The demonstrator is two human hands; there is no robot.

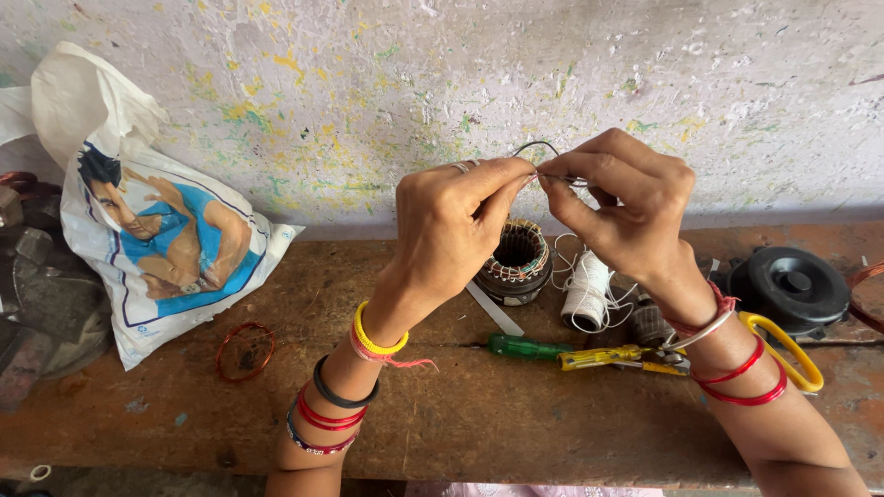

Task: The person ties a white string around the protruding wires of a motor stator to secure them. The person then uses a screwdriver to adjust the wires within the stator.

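Left hand (460,216) and right hand (626,207) raised together, fingertips pinched on a thin wire (543,161), kept high for a close look. Just below on the wooden bench (479,414): wound coil (516,262), spool of white thread (587,290), screwdrivers (562,352) within easy reach.

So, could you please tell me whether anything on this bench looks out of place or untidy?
Only mildly: thread trails loose from the white spool in tangled loops over the wooden bench, and a white plastic bag slumps crumpled against the wall. Nothing looks spilled or broken.
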